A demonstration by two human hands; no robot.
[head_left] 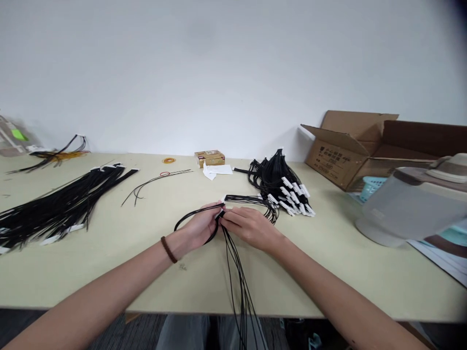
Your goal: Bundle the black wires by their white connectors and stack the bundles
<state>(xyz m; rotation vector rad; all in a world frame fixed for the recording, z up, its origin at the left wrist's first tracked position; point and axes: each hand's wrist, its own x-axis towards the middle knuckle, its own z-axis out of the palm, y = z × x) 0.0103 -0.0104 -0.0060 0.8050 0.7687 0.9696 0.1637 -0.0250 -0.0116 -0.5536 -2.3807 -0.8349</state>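
Note:
My left hand (201, 227) is closed around a bundle of thin black wires (236, 265), near a small white connector. Pressed close beside it, my right hand (251, 227) pinches the same bundle with its fingertips. Loose wire ends hang down past the table's front edge, while a loop of the wires bows out left of my left hand. My fingers hide most of the connector. Just behind my right hand, more black wires with a white end (242, 198) lie on the table, running toward a heap of black wire harnesses (272, 175) with white connectors.
Many straight black wires (69, 199) spread over the table's left side. Loose wires (156, 181), a yellow tape roll (168, 160), a small gold box (209, 158) and white paper (221, 169) lie toward the wall. At right stand an open carton (333, 163) and a translucent jug (404, 204).

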